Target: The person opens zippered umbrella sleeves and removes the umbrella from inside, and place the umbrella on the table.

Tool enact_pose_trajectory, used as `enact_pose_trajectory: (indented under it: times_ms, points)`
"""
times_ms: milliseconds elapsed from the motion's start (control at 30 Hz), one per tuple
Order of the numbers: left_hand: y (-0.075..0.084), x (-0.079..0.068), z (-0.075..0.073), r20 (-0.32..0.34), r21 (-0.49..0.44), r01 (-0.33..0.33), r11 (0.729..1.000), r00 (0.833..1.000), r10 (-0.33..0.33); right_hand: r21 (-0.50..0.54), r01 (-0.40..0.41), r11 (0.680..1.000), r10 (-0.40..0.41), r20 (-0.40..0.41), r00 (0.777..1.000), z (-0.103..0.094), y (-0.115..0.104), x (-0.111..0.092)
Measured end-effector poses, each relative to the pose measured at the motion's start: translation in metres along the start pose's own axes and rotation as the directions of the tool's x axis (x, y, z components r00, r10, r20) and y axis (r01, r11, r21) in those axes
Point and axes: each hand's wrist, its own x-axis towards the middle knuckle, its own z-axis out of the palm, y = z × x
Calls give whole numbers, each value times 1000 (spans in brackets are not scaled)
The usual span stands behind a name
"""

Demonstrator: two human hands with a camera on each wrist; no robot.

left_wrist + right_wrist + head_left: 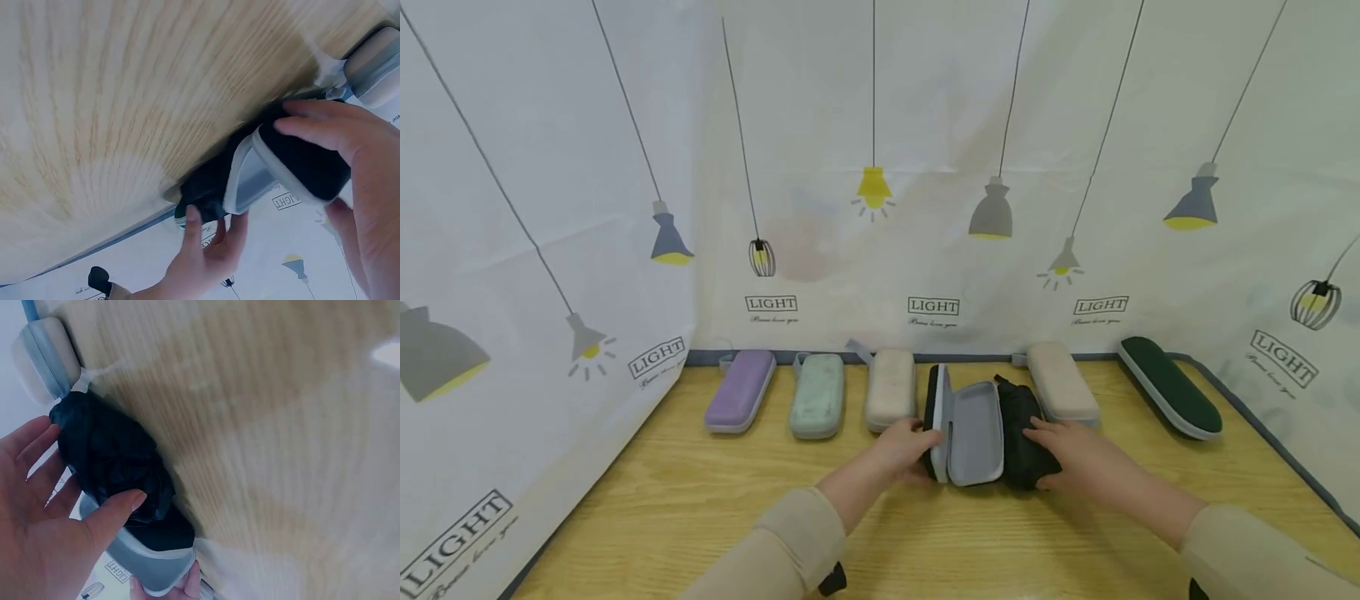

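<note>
A black zip case (976, 437) stands unzipped on the table, its grey inside showing and its lid raised at the left. My left hand (904, 447) grips that lid, thumb and fingers on either side of it, as the left wrist view shows on the black shell (306, 159). Against the case's right side lies a crumpled black fabric bundle (1024, 437), which looks like a folded compact umbrella. My right hand (1086, 458) holds it, with the thumb on one side and the fingers on the other; the bundle (115, 456) fills the middle of the right wrist view.
Along the back edge lie several closed cases: purple (741, 392), mint green (817, 396), beige (891, 387), another beige one (1062, 383) and dark green (1170, 387). Behind them hangs a white sheet (820, 100) printed with lamps. The wooden table (715, 517) extends toward me.
</note>
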Motion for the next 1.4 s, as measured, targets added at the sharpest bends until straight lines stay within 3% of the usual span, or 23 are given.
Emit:
enact_pose_trajectory:
  times_ms: [300,467,633,833,1133,1400]
  points:
    - [7,11,9,-73,-27,-42,999,997,40,-24,-9,1000,9,8,1000,-1,4,25]
    - [12,22,13,-134,-90,-39,995,991,26,-65,3,998,-3,7,1000,0,9,38]
    - [16,31,16,-174,-92,-38,995,984,21,-112,-24,993,26,12,1000,0,12,47]
    - [19,38,20,-186,-121,-57,991,982,34,-146,-59,987,64,27,998,-3,14,57]
    - [23,47,24,-209,-168,-67,984,977,31,-206,-45,978,52,27,998,-6,20,67]
    - [22,52,23,-213,-126,-79,989,976,51,-222,-53,974,58,17,998,-2,27,71]
